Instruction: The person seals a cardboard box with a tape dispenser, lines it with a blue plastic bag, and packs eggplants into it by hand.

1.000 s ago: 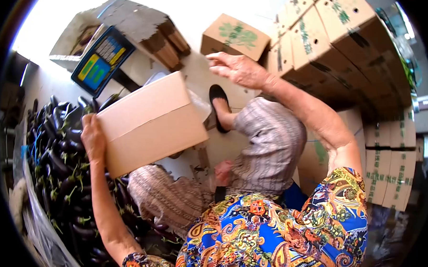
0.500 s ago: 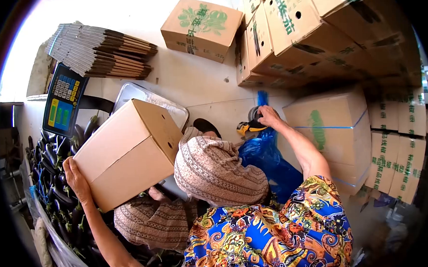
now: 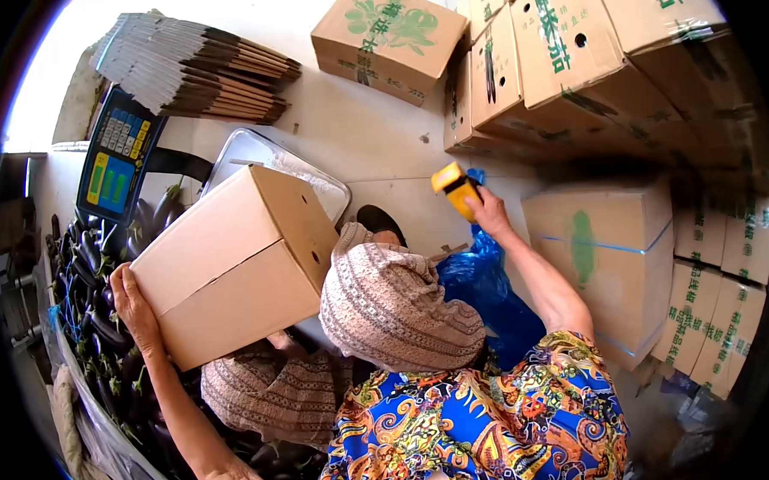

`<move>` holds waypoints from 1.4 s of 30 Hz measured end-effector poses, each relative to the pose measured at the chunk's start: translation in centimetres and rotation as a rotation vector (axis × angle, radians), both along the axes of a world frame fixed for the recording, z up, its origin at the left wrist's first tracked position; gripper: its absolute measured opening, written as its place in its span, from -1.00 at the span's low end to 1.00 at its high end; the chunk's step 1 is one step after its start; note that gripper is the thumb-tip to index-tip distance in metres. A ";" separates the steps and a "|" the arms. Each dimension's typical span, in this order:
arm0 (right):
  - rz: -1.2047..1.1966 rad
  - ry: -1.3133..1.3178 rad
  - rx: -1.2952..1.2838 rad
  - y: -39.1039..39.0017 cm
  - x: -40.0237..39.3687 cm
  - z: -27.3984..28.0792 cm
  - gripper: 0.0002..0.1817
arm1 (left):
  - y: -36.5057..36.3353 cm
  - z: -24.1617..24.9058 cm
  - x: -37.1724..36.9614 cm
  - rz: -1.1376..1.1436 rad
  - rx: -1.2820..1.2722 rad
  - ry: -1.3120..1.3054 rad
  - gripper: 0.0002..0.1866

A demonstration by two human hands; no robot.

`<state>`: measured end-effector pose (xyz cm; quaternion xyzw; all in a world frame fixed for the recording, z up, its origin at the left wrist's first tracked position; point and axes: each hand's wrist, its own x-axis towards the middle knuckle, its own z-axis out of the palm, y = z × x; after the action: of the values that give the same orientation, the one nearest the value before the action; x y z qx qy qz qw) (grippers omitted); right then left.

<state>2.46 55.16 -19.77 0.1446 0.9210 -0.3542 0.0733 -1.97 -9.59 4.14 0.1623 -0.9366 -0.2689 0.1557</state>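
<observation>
A plain brown cardboard box (image 3: 222, 264) rests tilted over my lap, its seam side facing up. My left hand (image 3: 136, 311) presses against the box's left side with fingers wrapped at its edge. On the right, my right hand (image 3: 489, 214) is closed on a yellow and black tape dispenser (image 3: 457, 190), held above the floor. Crumpled blue plastic (image 3: 480, 274) lies just below that hand, beside my patterned trouser knee.
Many eggplants (image 3: 95, 295) lie at the left by a scale display (image 3: 117, 157). Flattened cartons (image 3: 197, 68) are stacked behind. Printed boxes (image 3: 556, 44) pile up at the upper right, a strapped box (image 3: 604, 256) below them. Another box (image 3: 389, 38) stands on the floor ahead.
My right hand has lifted the tape dispenser off the blue plastic and turned it, so its yellow body shows. The box and my left hand stay nearly in place while the view shifts slightly.
</observation>
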 end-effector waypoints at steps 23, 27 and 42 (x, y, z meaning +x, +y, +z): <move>0.029 0.283 -0.060 -9.0 -12.2 12.5 -0.15 | 0.2 -1.2 -0.3 -0.027 0.126 0.102 -0.72; -0.046 0.258 -0.267 -9.5 -13.1 10.2 -0.12 | 0.2 -0.8 0.0 -0.032 0.101 0.098 -0.72; 0.046 0.268 -0.459 -8.7 -18.3 11.6 -0.21 | 0.4 0.1 -0.5 -0.011 0.109 0.008 -0.70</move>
<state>-15.82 46.41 -8.13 0.0549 0.8210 -0.5682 -0.0103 -2.44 -9.21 4.27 0.1642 -0.9208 -0.3210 0.1487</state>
